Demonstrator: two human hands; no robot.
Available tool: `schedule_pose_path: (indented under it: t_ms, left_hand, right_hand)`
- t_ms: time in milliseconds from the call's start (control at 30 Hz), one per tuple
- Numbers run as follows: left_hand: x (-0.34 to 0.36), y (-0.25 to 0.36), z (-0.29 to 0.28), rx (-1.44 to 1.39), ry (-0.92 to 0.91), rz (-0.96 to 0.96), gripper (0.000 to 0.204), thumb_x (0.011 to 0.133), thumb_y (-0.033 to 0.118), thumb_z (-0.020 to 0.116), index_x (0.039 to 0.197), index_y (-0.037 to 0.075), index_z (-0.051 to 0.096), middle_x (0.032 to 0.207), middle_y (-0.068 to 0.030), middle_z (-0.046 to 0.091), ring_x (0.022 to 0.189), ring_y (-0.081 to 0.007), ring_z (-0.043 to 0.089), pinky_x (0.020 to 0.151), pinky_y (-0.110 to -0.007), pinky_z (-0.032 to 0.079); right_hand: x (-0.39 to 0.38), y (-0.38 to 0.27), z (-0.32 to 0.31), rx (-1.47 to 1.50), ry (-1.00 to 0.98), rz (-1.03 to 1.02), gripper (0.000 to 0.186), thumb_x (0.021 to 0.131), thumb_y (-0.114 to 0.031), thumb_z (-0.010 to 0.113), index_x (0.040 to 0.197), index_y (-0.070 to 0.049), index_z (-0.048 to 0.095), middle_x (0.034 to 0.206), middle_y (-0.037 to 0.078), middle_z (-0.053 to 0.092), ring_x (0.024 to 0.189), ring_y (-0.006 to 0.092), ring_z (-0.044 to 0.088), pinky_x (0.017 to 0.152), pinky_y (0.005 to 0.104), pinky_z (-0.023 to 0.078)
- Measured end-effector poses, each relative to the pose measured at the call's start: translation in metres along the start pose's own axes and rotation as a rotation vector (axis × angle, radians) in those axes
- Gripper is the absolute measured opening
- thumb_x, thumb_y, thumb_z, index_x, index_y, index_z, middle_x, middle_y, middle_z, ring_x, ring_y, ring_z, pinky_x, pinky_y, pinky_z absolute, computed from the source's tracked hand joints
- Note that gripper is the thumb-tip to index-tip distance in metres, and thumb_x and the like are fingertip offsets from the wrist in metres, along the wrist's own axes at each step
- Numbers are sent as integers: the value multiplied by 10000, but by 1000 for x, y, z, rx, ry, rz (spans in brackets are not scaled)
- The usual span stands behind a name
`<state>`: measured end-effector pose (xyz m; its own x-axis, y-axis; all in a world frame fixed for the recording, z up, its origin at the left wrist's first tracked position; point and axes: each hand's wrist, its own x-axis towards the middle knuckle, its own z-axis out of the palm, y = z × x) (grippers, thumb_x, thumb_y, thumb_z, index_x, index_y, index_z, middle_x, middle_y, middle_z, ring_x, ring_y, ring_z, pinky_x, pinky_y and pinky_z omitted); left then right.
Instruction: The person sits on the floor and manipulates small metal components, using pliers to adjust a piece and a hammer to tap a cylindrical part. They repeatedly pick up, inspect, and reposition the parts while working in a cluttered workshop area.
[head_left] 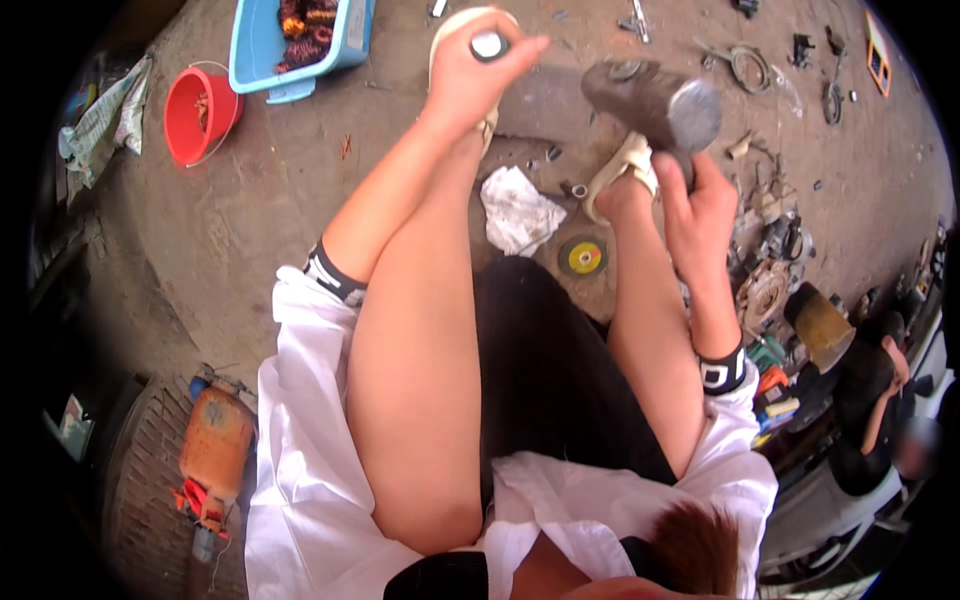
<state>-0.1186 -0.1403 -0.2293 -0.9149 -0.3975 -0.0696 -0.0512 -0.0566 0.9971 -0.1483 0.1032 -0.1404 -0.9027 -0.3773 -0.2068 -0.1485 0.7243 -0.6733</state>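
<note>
My left hand (465, 85) is closed around a round metal bar (489, 45), seen almost end-on, so only its bright flat top with a dark rim shows. What lies under that fist is hidden. In my right hand (700, 215) is a heavy club hammer (650, 105), gripped by its handle. Its dark head, with a worn shiny face, is raised above the floor to the right of the bar, not touching it. Between my feet lies a flat dark slab (540, 105), partly behind the left hand.
A crumpled white cloth (520, 210) and a grinding disc (583, 257) lie between my legs. Left are a red bucket (200, 115) and a blue tub (300, 80) with copper-coloured coils. Metal parts (770, 290) crowd the right. An orange tank (215, 440) and another person (875, 400) are nearby.
</note>
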Motion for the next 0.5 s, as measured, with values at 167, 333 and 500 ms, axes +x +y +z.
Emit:
schedule_pose_path:
  t_ms: [167,333,500]
  left_hand:
    - [13,23,-3,-194,67,67,195,864,8,661,717,67,548,769,-15,613,693,-83,550,650,-226,448]
    - [4,11,-3,-121,116,-13,212,872,43,661,707,83,533,700,-9,594,626,-64,532,590,-211,436]
    - [0,8,-5,-136,113,-65,227,883,82,658,702,93,522,624,19,539,578,-57,501,551,-206,410]
  right_hand:
    - [23,20,3,-146,57,88,525,857,-508,660,900,15,641,624,155,621,585,308,624,572,365,484]
    - [47,89,35,-590,77,34,584,809,-612,640,843,-29,645,644,149,645,619,353,647,564,412,510]
    - [69,144,56,-819,34,-183,547,767,-612,670,814,-67,650,601,133,625,586,345,649,525,422,513]
